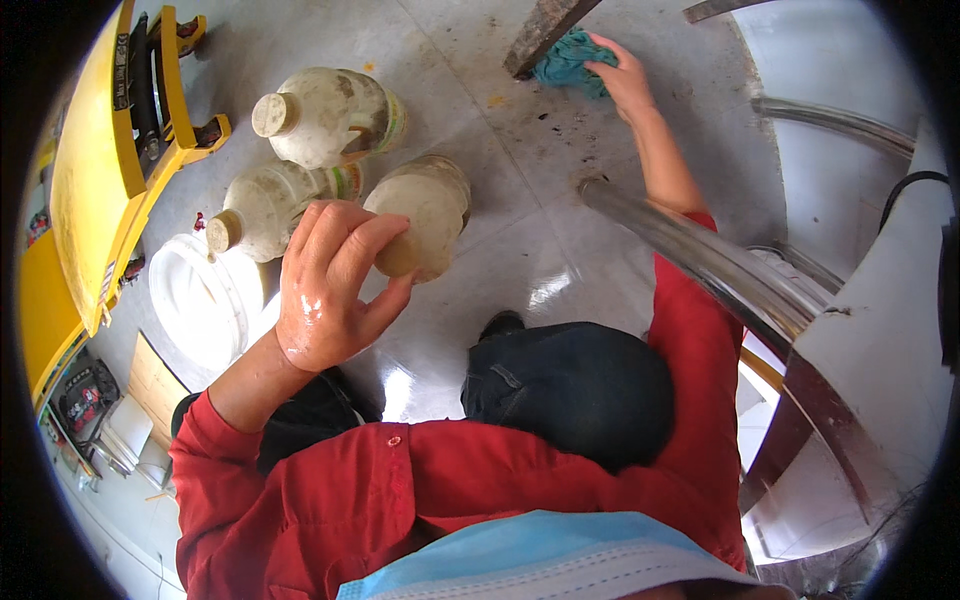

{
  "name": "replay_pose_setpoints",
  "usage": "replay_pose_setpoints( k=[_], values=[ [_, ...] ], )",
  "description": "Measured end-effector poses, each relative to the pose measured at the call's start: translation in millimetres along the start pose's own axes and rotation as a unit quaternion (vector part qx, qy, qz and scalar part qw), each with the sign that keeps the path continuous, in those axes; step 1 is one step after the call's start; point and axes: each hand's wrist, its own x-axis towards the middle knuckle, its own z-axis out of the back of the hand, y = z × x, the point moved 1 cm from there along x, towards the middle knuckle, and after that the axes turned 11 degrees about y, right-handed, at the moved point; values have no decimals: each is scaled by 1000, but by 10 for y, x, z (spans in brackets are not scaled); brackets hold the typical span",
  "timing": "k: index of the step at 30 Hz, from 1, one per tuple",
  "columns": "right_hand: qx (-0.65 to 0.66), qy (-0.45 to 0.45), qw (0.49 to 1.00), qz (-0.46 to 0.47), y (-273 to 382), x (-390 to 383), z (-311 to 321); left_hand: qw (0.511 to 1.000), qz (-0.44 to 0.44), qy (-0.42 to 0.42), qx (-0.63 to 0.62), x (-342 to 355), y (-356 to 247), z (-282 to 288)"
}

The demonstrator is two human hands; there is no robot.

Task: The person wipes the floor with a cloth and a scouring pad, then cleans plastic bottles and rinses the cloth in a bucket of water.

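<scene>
Fingers of my left hand [345, 265] grip the near end of a grimy translucent plastic bottle [430, 205]. Two similar bottles with pale caps, one farther back [330, 115] and one at the left [265, 205], lie beside it. A white plastic bucket [198, 300] is just left of my left hand, partly hidden. My right hand [622, 80] reaches forward to the floor and grasps a crumpled teal cloth [575, 65] beside a dark leg [545, 30].
A yellow machine or cabinet [95, 190] stands at the left, above a tan board [150, 385] and assorted items. Shiny metal tubes [700, 260] and a white panel [870, 360] crowd the right. My dark-clad knee [570, 390] is low over the grey tiled floor [530, 230].
</scene>
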Motion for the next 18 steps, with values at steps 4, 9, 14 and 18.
replay_pose_setpoints(
  k=[4,9,14,18],
  values=[
    [228,-241,943,21,-322,-376,580,1000,-9,4,-1,-18,32,15],
    [-75,-400,891,-200,-1586,-901,1543,999,-33,-8,-35,16,73,-24],
    [-92,-116,979,-142,-648,-387,436,1000,-15,-10,-15,-28,30,-20],
    [48,34,998,-13,-311,-363,-62,1000,-18,-8,-2,-28,33,9]
  ],
)
